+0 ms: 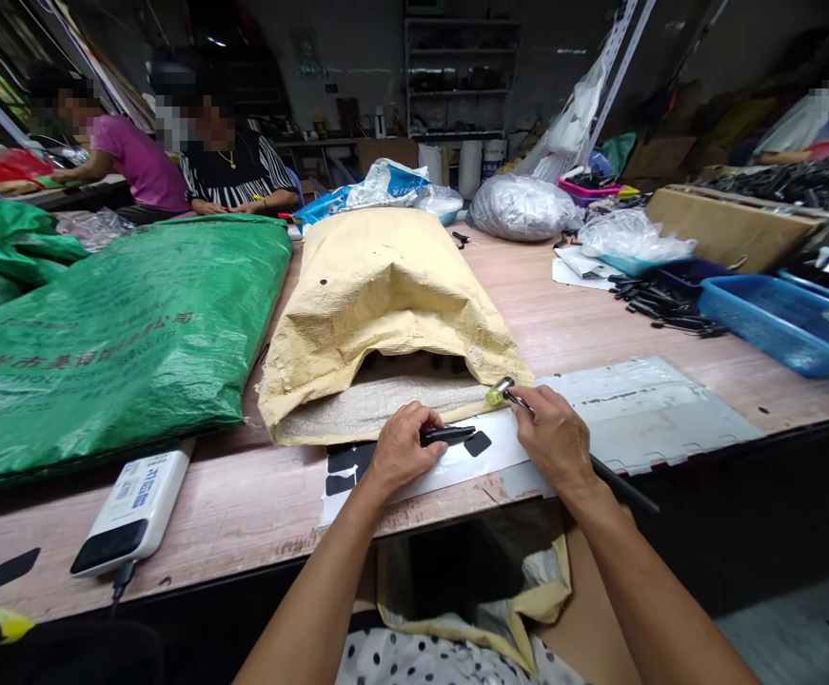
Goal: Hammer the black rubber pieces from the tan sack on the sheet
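Observation:
My left hand [406,445] is closed around a slim black part [448,435], which points right above a white sheet [414,483]. Black patches [341,459] lie on that sheet, one of them [478,443] just right of the part's tip. In my right hand [553,433] is a metal tool [520,400] with a round head and a yellowish-green piece near it; a dark handle [624,485] shows below that wrist. Just beyond both hands lies a yellow woven sack [392,285], its mouth open toward me and its inside mostly dark.
A green sack [121,333] and a white power bank [135,509] lie left. At right are a grey sheet [642,409], black parts [663,309] and a blue basket [792,319]. Two people sit across at back left. An open sack [549,580] rests on my lap.

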`<state>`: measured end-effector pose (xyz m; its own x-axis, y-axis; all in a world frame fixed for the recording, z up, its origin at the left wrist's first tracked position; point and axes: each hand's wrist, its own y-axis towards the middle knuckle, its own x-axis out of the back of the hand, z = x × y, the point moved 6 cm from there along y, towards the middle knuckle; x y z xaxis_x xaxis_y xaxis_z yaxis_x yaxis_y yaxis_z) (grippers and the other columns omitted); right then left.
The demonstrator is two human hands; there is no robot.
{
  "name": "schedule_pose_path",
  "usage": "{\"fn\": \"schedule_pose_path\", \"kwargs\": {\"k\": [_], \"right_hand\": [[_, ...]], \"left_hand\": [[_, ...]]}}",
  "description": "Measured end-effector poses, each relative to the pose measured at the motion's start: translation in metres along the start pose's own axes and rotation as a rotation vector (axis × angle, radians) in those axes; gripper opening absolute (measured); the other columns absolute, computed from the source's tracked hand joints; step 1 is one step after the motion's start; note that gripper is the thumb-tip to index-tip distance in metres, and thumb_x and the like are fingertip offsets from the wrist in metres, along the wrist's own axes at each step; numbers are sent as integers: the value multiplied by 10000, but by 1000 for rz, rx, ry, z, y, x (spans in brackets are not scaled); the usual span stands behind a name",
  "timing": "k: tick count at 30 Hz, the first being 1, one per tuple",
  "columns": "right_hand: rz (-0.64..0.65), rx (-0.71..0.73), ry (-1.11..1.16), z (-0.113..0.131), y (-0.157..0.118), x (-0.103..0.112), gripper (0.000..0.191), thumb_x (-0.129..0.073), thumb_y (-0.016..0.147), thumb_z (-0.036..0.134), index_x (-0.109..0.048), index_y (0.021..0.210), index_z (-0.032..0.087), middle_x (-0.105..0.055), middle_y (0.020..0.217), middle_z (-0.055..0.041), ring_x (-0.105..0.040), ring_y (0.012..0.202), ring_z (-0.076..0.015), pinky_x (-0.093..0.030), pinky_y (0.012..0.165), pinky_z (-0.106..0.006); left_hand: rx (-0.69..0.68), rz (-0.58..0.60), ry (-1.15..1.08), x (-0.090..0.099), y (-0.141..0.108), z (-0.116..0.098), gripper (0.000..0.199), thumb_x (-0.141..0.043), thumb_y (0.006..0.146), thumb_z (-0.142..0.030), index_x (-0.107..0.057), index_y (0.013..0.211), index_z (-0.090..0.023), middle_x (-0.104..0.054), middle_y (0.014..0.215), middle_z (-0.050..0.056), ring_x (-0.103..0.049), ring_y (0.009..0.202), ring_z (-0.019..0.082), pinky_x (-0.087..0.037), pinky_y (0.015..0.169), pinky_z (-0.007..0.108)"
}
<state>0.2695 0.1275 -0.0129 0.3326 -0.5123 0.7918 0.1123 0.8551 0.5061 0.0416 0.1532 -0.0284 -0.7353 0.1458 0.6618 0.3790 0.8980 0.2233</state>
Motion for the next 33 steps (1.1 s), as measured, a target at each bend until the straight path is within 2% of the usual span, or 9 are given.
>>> {"fn": "schedule_pose_path", "kwargs": {"k": [4,17,21,23,26,28,30,33], "right_hand": [[-4,-1,-90,-8,-1,-10,244,-557,915,208,-695,1115,225,-684,983,-41,-583,909,-203,-415,800,-314],[-9,9,-181,-4,-4,-11,237,-562,923,228,-675,1131,222,-658,985,-46,-529,895,-206,-363,773,-316],[-2,-8,-187,-4,-3,-12,215,-581,919,258,-683,1104,220,-656,985,-45,-533,908,-205,-361,774,-309],[1,-6,-192,-4,-3,-11,216,-583,924,280,-684,1105,220,-656,989,-46,-535,914,-206,-360,773,-308],[-2,-5,-195,-3,-4,-11,223,-578,930,291,-683,1113,216,-656,991,-48,-537,911,-207,-359,770,-311],[-2,-8,-193,-3,-4,-11,221,-577,929,284,-683,1110,215,-657,990,-49,-538,909,-208,-361,769,-313],[1,-8,-191,-3,-4,-11,217,-575,927,279,-685,1103,214,-656,990,-52,-538,912,-211,-363,769,-314],[3,-7,-189,-4,-3,-12,213,-577,924,275,-684,1098,216,-655,991,-56,-537,914,-213,-368,769,-317]], "left_hand": [[3,17,-17,-1,0,1,184,-673,687,-130,-636,852,-203,-622,859,8,-558,839,199,-439,758,312],[0,31,-1,-1,0,1,186,-692,710,-126,-631,868,-203,-598,843,4,-542,829,199,-423,766,313],[-22,88,18,5,-12,-22,126,-687,791,-190,-644,909,-205,-624,887,10,-549,859,199,-408,789,311],[-11,214,-44,5,-27,-43,101,-656,854,-238,-655,953,-217,-654,930,5,-565,863,186,-406,780,292],[18,545,-174,-10,-62,-71,125,-646,886,-300,-679,1000,-261,-683,899,-32,-588,798,156,-405,697,248],[33,734,-178,-29,-87,-76,176,-692,843,-334,-697,1012,-286,-688,843,-47,-593,743,150,-394,639,238],[87,822,-106,-53,-108,-62,231,-722,789,-347,-710,1014,-295,-703,834,-37,-615,745,169,-408,634,247],[310,803,37,-93,-131,-12,294,-672,783,-350,-712,1068,-288,-746,1007,30,-675,935,255,-489,770,314]]}}
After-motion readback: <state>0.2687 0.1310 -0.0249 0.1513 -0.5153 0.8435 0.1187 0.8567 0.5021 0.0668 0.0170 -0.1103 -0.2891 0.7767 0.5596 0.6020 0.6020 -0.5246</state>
